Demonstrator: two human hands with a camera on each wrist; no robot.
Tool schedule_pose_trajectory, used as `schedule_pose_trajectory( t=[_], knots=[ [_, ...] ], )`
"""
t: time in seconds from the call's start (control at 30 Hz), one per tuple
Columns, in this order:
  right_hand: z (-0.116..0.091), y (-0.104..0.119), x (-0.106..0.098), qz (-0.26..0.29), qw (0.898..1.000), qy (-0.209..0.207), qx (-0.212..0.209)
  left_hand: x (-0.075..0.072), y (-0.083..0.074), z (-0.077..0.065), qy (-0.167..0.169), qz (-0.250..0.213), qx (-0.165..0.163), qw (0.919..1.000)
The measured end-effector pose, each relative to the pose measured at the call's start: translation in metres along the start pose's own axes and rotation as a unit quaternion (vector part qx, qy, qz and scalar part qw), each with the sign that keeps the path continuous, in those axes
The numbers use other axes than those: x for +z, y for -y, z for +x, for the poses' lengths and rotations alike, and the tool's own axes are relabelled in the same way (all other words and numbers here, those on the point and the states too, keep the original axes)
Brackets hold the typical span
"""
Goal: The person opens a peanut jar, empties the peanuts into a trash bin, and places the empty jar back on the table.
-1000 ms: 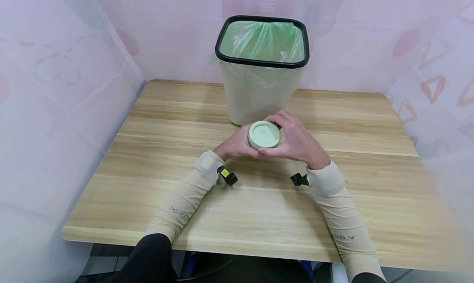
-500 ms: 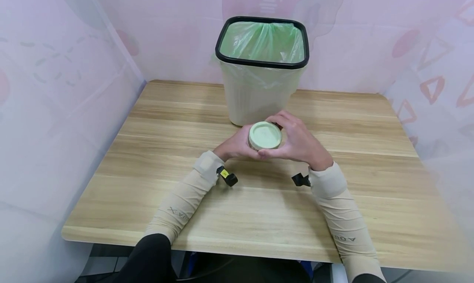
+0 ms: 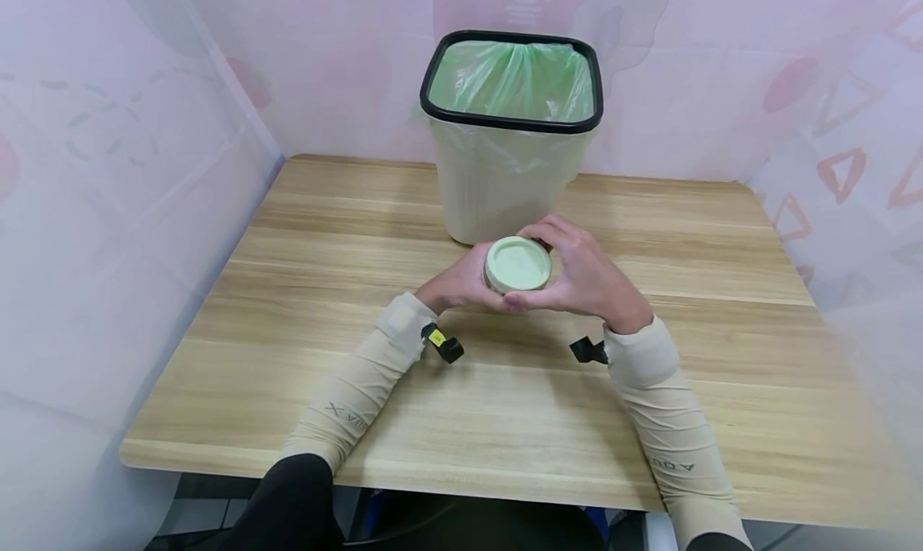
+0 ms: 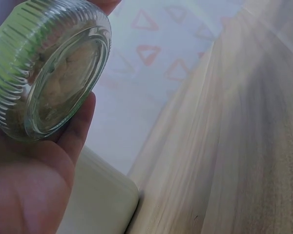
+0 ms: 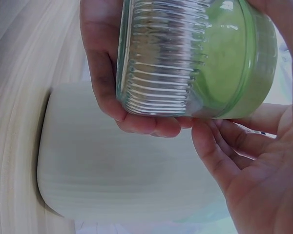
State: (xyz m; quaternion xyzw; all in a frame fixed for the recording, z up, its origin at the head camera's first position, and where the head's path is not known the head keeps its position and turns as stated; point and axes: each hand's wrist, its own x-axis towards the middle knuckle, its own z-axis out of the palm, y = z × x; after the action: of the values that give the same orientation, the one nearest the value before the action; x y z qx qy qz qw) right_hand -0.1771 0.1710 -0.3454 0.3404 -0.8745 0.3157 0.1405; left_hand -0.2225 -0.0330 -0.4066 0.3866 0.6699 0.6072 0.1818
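A ribbed clear glass jar (image 5: 161, 58) with a pale green lid (image 3: 517, 263) is held above the table, in front of the bin. My left hand (image 3: 461, 283) grips the glass body from the left; its fingers wrap the lower part in the right wrist view. From the right, my right hand (image 3: 590, 283) grips the lid end, thumb on the near side and fingers on the far side. Seen from below in the left wrist view, the jar's round glass bottom (image 4: 66, 80) is tilted. Whatever is inside cannot be made out clearly.
Just behind the hands, a cream trash bin (image 3: 505, 182) with a black rim and a green liner bag (image 3: 515, 78) stands on the wooden table (image 3: 324, 239). Printed fabric walls (image 3: 346, 62) enclose the table at the back and sides.
The jar and lid have shifted slightly to the right. My right hand and forearm have moved a little the same way, while the left arm stays almost still.
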Motion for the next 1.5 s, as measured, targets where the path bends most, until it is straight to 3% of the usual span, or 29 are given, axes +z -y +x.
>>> schedule_pose_trajectory(
  t=[0.63, 1.0, 1.23, 1.5],
  knots=[
    [-0.002, 0.003, -0.003, 0.007, 1.0, 0.006, -0.007, 0.001, 0.002, 0.0, 0.016, -0.011, 0.014, 0.9997],
    [-0.003, 0.006, -0.006, 0.017, 1.0, 0.015, -0.02, 0.0, -0.002, 0.0, 0.041, -0.007, 0.026, 0.9988],
    [-0.003, 0.008, -0.008, 0.029, 0.999, 0.022, -0.04, 0.0, -0.006, -0.003, 0.065, -0.02, 0.014, 0.9976],
    [-0.003, 0.012, -0.009, 0.046, 0.997, 0.036, -0.058, 0.0, -0.009, -0.005, 0.1, -0.021, 0.041, 0.994]
  ],
)
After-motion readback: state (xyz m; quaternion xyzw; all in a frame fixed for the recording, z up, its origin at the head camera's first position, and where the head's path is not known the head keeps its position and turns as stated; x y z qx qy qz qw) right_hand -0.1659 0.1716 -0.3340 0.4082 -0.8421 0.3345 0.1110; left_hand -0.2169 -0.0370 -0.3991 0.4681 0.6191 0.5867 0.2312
